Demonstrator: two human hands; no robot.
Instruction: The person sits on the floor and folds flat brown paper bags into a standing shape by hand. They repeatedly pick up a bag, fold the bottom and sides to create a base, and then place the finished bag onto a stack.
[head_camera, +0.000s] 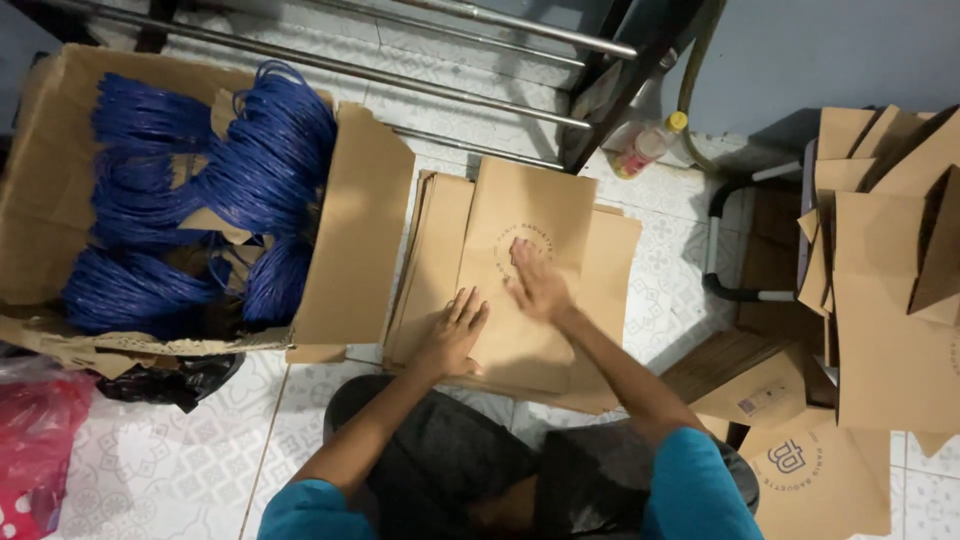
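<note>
A flat brown paper bag (525, 215) lies on top of a pile of brown paper sheets (615, 250) on the tiled floor in front of me. My left hand (452, 332) presses flat on the bag's lower left part, fingers spread. My right hand (537, 285) lies flat on the bag's middle, over a round printed mark. Neither hand grips anything.
A big cardboard box (355, 230) at the left holds bundles of blue cord handles (255, 165). Stacks of folded brown paper bags (890, 300) stand at the right. A small bottle (645, 148) lies by metal stair rails (400, 75). A red plastic bag (35, 430) sits bottom left.
</note>
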